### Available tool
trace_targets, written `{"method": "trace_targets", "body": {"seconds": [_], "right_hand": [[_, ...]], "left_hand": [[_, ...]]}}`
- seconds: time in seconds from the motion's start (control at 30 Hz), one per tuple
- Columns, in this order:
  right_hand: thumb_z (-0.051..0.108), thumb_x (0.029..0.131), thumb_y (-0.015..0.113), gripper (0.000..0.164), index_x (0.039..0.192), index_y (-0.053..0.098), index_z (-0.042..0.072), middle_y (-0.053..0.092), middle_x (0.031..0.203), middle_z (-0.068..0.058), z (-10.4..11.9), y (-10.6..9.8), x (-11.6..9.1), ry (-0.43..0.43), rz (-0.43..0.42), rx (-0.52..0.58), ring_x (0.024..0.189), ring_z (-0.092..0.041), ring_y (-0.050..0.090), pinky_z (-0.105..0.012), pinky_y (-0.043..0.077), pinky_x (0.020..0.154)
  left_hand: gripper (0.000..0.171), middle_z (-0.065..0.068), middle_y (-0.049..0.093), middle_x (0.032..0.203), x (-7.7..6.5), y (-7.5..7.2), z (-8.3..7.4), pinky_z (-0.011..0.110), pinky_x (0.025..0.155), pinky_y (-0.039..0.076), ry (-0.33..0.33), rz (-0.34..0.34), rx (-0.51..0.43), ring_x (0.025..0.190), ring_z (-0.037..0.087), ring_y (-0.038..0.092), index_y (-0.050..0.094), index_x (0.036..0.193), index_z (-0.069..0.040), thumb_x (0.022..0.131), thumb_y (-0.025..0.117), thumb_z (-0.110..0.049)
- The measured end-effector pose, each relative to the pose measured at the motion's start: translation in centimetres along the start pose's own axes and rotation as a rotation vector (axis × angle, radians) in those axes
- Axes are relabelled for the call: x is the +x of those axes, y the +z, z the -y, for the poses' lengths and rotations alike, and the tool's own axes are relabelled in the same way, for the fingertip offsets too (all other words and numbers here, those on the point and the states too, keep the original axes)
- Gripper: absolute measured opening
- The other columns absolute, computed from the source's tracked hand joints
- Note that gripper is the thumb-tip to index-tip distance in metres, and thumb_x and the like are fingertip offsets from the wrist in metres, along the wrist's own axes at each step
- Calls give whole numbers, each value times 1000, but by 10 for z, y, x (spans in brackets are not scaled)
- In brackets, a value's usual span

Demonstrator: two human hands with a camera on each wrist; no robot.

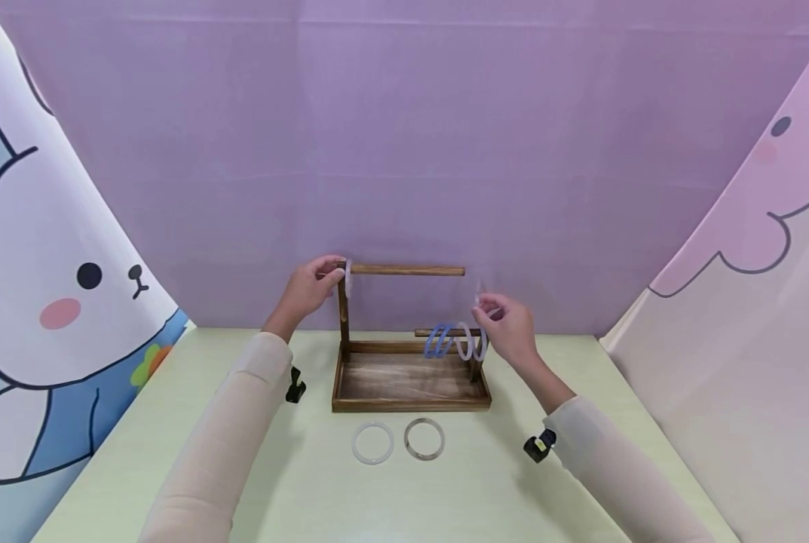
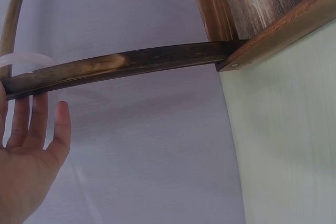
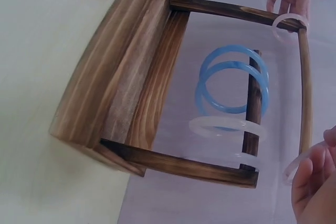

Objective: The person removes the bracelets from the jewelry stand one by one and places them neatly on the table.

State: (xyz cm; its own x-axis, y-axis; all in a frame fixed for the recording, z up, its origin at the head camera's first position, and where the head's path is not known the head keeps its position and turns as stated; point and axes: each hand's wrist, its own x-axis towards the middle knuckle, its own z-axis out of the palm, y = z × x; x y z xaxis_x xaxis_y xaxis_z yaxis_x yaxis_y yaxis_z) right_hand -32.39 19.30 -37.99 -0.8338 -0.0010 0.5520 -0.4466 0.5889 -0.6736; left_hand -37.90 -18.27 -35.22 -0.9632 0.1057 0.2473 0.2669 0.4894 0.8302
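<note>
A dark wooden bangle stand [image 1: 411, 406] has a tall post at the left and a short one at the right, each with a horizontal bar. My left hand [image 1: 311, 286] grips the top of the tall post, thumb and fingers on either side. Beside it a pale bangle [image 3: 274, 31] hangs at the post end of the upper bar [image 1: 407, 270]. Between thumb and fingers, my right hand [image 1: 509, 328] pinches a translucent pale pink bangle [image 3: 289, 176], near the free end of the upper bar. Two blue bangles [image 3: 226, 65] and two whitish bangles [image 3: 226, 124] hang on the lower bar [image 1: 421, 332].
On the pale table [image 1: 323, 490], a white bangle [image 1: 354, 446] and a brownish translucent bangle [image 1: 407, 445] lie flat in front of the stand's tray. A purple cloth backdrop [image 1: 404, 151] rises behind. Printed cartoon cloths flank the table at left and right.
</note>
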Motion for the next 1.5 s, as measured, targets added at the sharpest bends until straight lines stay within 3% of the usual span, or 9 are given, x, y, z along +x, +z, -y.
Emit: {"method": "trace_targets", "body": {"seconds": [0.2, 0.53, 1.27, 1.5], "right_hand": [[3, 87, 78, 19, 104, 75, -3, 71, 83, -15, -6, -2, -9, -64, 61, 51, 65, -3, 59, -15, 51, 58], [1, 87, 78, 17, 104, 77, 0, 66, 79, -9, -7, -6, -24, -176, 132, 69, 63, -4, 53, -17, 45, 53], [-3, 84, 79, 18, 100, 78, 3, 64, 78, -3, -12, 8, -68, -259, 344, 118, 63, 0, 49, -18, 46, 50], [-2, 83, 80, 18, 97, 78, 10, 61, 76, 4, -14, 12, -79, -282, 432, 110, 61, 1, 47, -16, 43, 48]], "left_hand": [[36, 14, 64, 128, -1, 0, -1, 46, 91, 59, -7, -1, 4, 116, 37, 64, 61, 139, -18, 106, 57, -31], [37, 14, 63, 130, -1, 0, 0, 46, 91, 59, 5, -6, 18, 114, 32, 64, 60, 140, -18, 106, 56, -31], [38, 14, 63, 129, -3, -3, 0, 45, 91, 59, 1, -5, 19, 116, 34, 64, 59, 141, -17, 106, 56, -32], [38, 13, 63, 131, -3, -3, 0, 44, 92, 59, -5, -4, 13, 116, 30, 63, 59, 141, -18, 106, 56, -33]]}}
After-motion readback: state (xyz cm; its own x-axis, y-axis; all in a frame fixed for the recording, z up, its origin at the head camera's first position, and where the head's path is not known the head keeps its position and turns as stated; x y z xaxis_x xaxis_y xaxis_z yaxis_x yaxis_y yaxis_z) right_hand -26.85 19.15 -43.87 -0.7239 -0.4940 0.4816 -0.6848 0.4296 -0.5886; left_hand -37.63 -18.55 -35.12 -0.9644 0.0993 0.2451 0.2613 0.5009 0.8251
